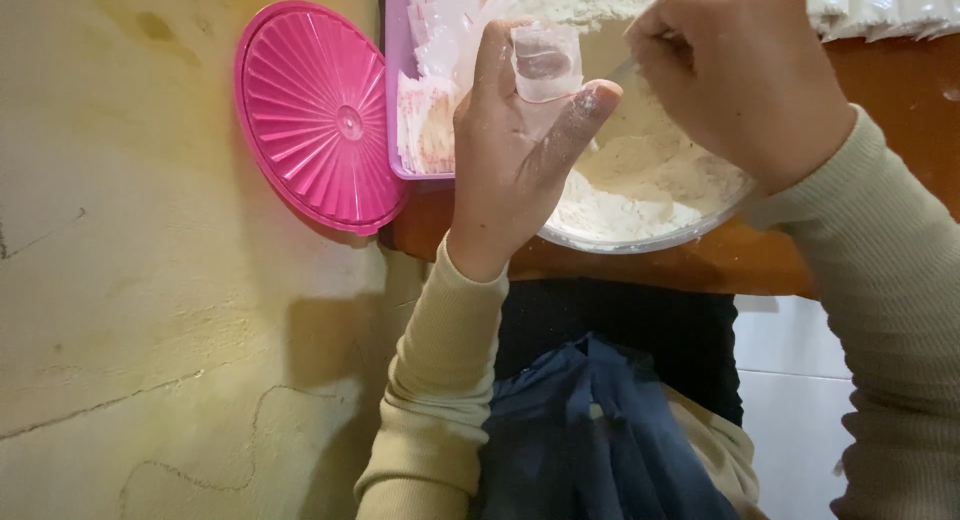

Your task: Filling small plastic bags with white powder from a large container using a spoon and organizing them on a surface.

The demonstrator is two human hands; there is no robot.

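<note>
The biggest risk, as I judge it, is spilled powder: the clear bowl [640, 235] of white flour sits at the near edge of the reddish-brown tabletop [740, 265] in the upper right of the frame, and a nudge from either wrist could tip it onto the dark lap below. The flour looks soft, dry and heaped, quick to puff or scatter. At upper left a ribbed pink round lid [315, 115] leans against the rough yellowish wall and could slide. Beside it a pink tray [395, 80] holds thin flimsy sachets. The left hand [515, 145] pinches a small clear plastic bag [545, 60] over the bowl, fingers clamped on its slippery film, dusted white. The right hand [745, 75] is closed around a slim utensil handle.
</note>
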